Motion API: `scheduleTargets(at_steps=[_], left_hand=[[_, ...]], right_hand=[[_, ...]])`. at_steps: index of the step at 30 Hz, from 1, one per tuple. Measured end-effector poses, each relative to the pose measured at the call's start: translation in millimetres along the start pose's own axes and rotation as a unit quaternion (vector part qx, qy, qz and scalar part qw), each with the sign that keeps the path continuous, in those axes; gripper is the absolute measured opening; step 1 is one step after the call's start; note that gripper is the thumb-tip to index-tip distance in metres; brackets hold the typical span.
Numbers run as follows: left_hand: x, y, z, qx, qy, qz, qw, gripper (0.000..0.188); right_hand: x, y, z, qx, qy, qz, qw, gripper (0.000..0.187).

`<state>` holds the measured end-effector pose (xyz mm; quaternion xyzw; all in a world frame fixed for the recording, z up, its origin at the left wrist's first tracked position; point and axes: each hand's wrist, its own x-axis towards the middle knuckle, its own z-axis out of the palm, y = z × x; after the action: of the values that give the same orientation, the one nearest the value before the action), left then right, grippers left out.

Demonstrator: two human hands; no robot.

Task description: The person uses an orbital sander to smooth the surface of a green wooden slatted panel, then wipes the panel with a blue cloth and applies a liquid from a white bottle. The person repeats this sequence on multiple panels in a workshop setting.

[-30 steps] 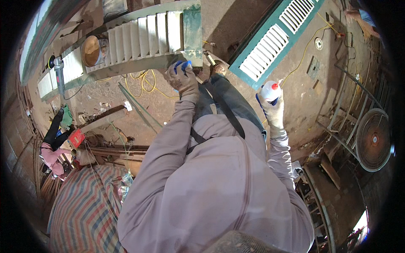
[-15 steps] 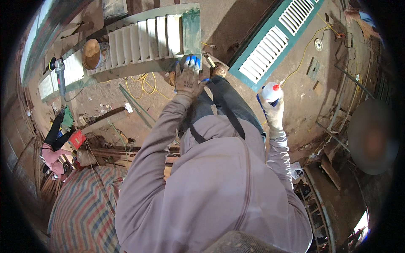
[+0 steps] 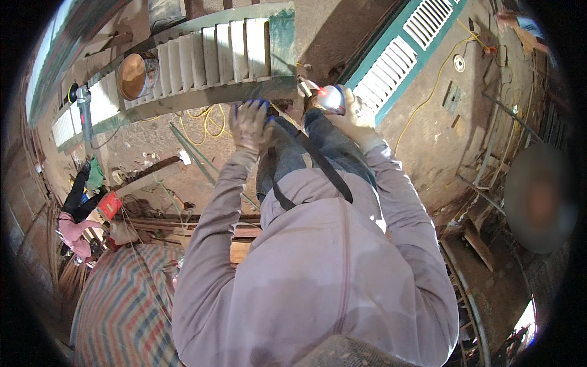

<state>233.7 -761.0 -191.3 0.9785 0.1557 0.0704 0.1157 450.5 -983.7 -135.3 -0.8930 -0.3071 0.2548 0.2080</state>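
A white louvred shutter (image 3: 208,58) with a teal frame lies across supports in front of me. My left hand (image 3: 251,122), in a grey glove with blue fingertips, rests with fingers spread at the shutter's near edge, by its teal end; what lies under the palm is hidden. My right hand (image 3: 354,119), also gloved, grips a small white bottle (image 3: 331,96) with a red tip, held beside the shutter's near right corner. My jeans and a dark strap show between the two arms.
A round rusty tin (image 3: 131,76) sits on the shutter, with an angle grinder (image 3: 82,101) further left. A second teal shutter (image 3: 416,43) lies at the right. Yellow cable (image 3: 205,122), planks (image 3: 183,223), a striped cloth (image 3: 122,306) and a crouching person (image 3: 73,220) fill the left.
My right hand has swung the bottle in from the right to the shutter's corner. My left hand has dropped from the teal end piece to the shutter's near edge.
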Motion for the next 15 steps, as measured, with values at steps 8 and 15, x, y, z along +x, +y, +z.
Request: scheduleTargets(at_steps=[8, 15], left_hand=[[-75, -58, -10, -0.021, 0.054, -0.235, 0.97, 0.022], [-88, -65, -16, -0.067, 0.081, -0.276, 0.955, 0.021]], right_hand=[[35, -25, 30, -0.14, -0.065, -0.032, 0.988, 0.078], [40, -46, 27, -0.174, -0.056, -0.022, 0.983, 0.075]])
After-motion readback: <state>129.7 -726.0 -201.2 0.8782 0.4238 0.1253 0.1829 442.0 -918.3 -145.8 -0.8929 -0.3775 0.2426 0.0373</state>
